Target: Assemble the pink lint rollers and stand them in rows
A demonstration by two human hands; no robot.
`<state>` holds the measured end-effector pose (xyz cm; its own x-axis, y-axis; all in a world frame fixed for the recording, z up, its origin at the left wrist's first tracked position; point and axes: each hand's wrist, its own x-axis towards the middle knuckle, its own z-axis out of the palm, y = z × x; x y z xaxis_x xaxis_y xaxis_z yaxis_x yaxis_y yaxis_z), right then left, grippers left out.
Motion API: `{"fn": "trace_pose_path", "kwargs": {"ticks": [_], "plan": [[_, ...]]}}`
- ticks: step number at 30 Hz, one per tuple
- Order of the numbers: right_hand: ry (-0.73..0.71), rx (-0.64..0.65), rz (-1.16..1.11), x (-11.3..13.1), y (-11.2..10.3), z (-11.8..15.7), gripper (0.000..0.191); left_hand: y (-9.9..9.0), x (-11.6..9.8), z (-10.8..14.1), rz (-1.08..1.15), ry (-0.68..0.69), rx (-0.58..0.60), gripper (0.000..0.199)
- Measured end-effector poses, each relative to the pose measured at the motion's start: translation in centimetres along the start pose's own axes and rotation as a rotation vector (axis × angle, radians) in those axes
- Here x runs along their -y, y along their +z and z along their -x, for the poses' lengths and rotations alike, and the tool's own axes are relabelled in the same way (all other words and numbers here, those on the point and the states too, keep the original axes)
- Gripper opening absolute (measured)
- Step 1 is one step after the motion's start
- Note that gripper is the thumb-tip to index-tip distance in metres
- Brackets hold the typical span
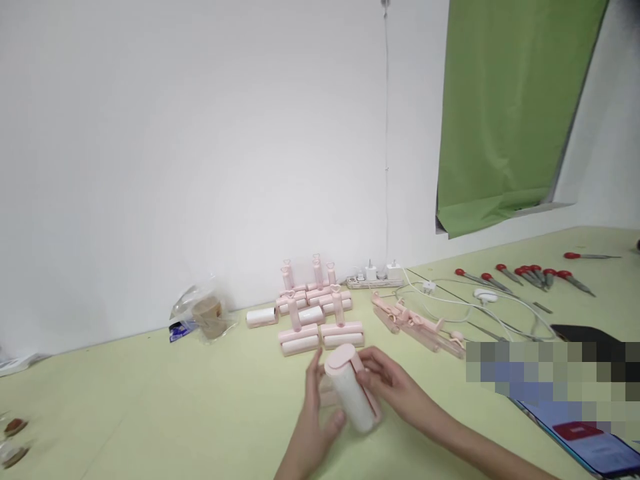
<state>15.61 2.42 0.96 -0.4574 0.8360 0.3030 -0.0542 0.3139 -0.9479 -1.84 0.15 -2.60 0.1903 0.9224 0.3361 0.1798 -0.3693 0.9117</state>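
Near the front middle of the table, a white roll in a pink cover [351, 393] is tilted, its round pink end facing up. My right hand [390, 383] grips its right side with curled fingers. On the other side, my left hand [317, 417] is spread, thumb and fingers apart, close to the roll; whether it touches is unclear. A pale pink part shows behind the roll, partly hidden. Beyond my hands stand several pink lint rollers with upright handles [341, 333], and a loose white roll [261, 317] lies left of them.
Pink handles [417, 327] lie right of the rollers, near white cables and a power strip [375, 283]. Red-handled tools [533, 275] are at the back right. A phone [595, 440] lies front right. A bagged paper cup [209, 317] stands at left. The pale green table [175, 407] meets a white wall.
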Motion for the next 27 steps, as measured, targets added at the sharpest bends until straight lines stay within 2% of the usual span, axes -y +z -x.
{"fn": "trace_pose_path", "kwargs": {"ticks": [2, 3, 6, 9, 11, 15, 23, 27], "plan": [[-0.057, -0.035, 0.118, 0.5, -0.4, -1.8, 0.029, -1.4, 1.4, -0.5, -0.15, -0.104, -0.138, 0.082], [-0.078, -0.036, 0.195, 0.7, -0.7, -2.7, 0.029, -1.9, 2.0, -0.6, -0.177, -0.184, -0.158, 0.085], [-0.119, 0.046, 0.444, 0.8, -1.1, -4.3, 0.029, -2.2, 3.0, -0.7, -0.083, -0.307, -0.069, 0.079], [-0.169, 0.187, 0.711, 0.2, -0.8, -4.3, 0.028, -1.3, 2.9, -0.4, -0.006, -0.287, 0.047, 0.056], [-0.164, 0.218, 0.843, -0.4, -0.6, -3.7, 0.029, -0.9, 2.7, -0.4, -0.019, -0.29, 0.08, 0.049], [-0.097, 0.22, 0.862, -0.8, -0.6, -2.8, 0.031, -1.1, 3.0, -0.6, -0.035, -0.274, 0.118, 0.045], [-0.166, 0.232, 0.872, 0.3, -1.2, -2.9, 0.033, -1.2, 3.6, -0.5, -0.018, -0.283, 0.115, 0.051], [-0.153, 0.236, 0.937, -0.4, -0.9, -2.9, 0.032, -1.2, 3.8, -0.5, -0.033, -0.292, 0.131, 0.055]]}}
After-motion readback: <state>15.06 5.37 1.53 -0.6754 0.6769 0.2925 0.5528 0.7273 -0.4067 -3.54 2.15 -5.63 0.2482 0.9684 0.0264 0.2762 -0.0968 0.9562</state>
